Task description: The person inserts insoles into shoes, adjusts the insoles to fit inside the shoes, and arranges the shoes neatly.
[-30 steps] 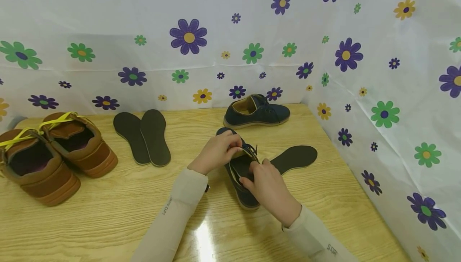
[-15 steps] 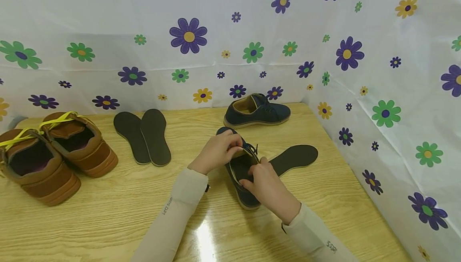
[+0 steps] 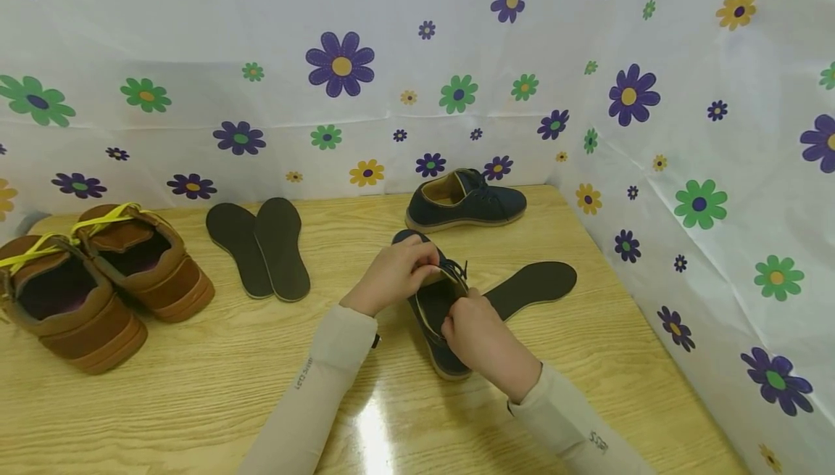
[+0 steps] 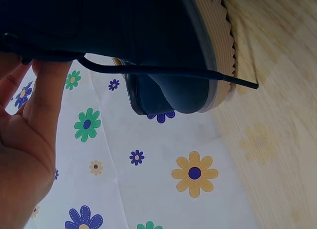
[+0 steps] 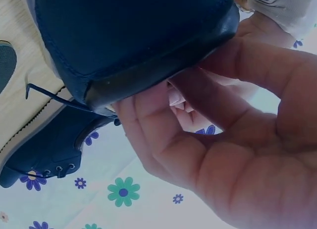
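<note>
A navy lace-up shoe stands on the table, toe pointing away, with a dark insole visible inside its opening. My left hand pinches the tongue at the front of the opening. At the right side of the collar is my right hand; its curled fingers reach over the edge into the shoe, and their tips are hidden. A loose lace hangs beside the shoe in the left wrist view. Just right of the shoe lies another dark insole, partly covered by the right hand.
The matching navy shoe sits behind, near the flower-patterned backdrop. Two black insoles lie overlapping at centre left. A pair of brown shoes with yellow laces stands at far left on the wooden table.
The insole inside the shoe, tilted up at first, now sits lower in the opening. My right hand has curled its fingers closer to the collar. The left hand stays in place.
</note>
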`<state>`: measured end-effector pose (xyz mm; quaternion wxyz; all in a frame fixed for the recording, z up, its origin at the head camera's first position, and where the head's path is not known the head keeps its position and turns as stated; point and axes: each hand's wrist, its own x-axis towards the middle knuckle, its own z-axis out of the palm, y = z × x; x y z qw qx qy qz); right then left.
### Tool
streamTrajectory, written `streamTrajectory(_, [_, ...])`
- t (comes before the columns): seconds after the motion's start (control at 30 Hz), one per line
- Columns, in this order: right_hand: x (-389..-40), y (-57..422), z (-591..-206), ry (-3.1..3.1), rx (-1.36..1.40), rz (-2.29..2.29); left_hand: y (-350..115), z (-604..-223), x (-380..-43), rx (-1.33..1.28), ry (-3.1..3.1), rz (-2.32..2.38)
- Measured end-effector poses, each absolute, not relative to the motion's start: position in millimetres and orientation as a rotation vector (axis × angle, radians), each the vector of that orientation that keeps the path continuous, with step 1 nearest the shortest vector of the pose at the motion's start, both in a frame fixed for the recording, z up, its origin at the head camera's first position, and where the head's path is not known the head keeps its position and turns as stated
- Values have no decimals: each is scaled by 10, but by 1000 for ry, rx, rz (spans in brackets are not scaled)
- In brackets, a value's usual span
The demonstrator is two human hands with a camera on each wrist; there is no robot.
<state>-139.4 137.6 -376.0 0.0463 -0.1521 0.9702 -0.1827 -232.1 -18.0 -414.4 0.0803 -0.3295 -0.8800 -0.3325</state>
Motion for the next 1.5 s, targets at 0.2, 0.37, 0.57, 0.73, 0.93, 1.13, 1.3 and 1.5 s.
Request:
streamTrajectory(0.2, [-1356, 1320, -3757, 2936, -536, -385, -171, -4139, -2325, -987, -2642, -985])
streamTrajectory(0.37, [-1325, 1318, -3780, 2928, -637, -282, -175, -4136, -2315, -984, -2648, -992])
streamTrajectory(0.57, [-1341, 1363, -3784, 2826, -749, -177, -185, -4150, -2315, -987, -2649, -997])
streamTrajectory(0.73, [-1375, 1401, -3784, 2765, -790, -95, -190, -4147, -2320, -990, -2656, -989])
streamTrajectory(0.93, [-1394, 1422, -3821, 2728, -778, -87, -190, -4144, -2318, -986, -2656, -990])
streamTrajectory(1.13, [-1412, 1445, -3828, 2709, -842, -125, -195, -4149, -2320, -989, -2648, -1000])
streamTrajectory(1.3, [-1431, 1479, -3848, 2745, -999, -107, -197, -4158, -2332, -981, -2652, -993])
streamTrajectory(1.5, [-1445, 1479, -3869, 2751, -1038, -101, -187, -4159, -2325, -986, -2661, -1000])
